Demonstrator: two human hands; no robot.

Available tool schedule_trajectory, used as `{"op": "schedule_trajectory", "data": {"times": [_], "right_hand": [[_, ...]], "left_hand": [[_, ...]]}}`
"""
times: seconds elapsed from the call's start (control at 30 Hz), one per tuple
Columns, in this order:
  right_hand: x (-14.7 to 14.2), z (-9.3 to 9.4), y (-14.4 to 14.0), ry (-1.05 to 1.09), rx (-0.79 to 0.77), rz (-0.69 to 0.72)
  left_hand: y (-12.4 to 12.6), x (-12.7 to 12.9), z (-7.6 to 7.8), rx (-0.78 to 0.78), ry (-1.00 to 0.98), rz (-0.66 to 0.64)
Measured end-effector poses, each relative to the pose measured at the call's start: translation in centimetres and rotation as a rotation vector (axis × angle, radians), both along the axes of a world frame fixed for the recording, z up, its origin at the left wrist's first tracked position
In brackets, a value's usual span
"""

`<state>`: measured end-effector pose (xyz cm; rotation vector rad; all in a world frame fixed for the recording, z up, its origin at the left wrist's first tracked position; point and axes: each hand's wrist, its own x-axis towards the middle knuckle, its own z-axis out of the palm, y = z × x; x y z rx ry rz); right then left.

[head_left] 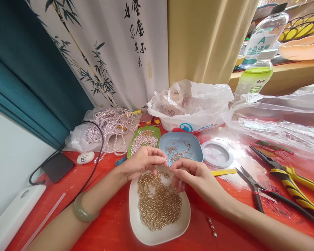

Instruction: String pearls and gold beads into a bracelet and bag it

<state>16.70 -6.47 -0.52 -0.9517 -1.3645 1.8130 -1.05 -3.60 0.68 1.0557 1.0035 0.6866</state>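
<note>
Our left hand [142,161] and right hand [189,174] meet fingertip to fingertip over the white dish [136,223] of gold beads [159,204], each pinched narrow on something too small to tell. The dish at the near edge of the red surface [110,226] looks still full, so most beads seem left. Beyond lie a blue tray [191,139], pliers [253,190] and a curtain [107,52].

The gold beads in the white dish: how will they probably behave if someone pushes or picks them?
The gold beads look round and glossy, so they would likely roll and scatter if pushed. Each is tiny, so probably light and slippery to pinch. The white dish has only a shallow rim; tipping it may spill them.
</note>
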Motion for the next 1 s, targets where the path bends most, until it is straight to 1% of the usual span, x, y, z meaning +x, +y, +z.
{"op": "schedule_trajectory", "data": {"times": [0.43, 0.63, 0.87, 0.93, 1.0], "right_hand": [[0.0, 0.0, 0.2, -0.002, -0.005, 0.001], [0.0, 0.1, 0.1, -0.005, -0.002, 0.001], [-0.1, 0.2, 0.1, -0.012, 0.012, -0.007], [-0.1, 0.1, 0.1, -0.007, 0.021, -0.003], [-0.1, 0.0, 0.1, -0.007, 0.03, -0.004]], "left_hand": [[-0.1, -0.3, -0.1, 0.009, 0.003, -0.019], [0.0, -0.3, 0.3, 0.043, 0.028, -0.013], [-0.1, -0.1, 0.5, 0.119, 0.114, -0.042], [0.0, -0.4, 0.9, 0.152, 0.157, -0.042], [0.3, -1.0, 1.4, 0.23, 0.223, -0.009]]}}
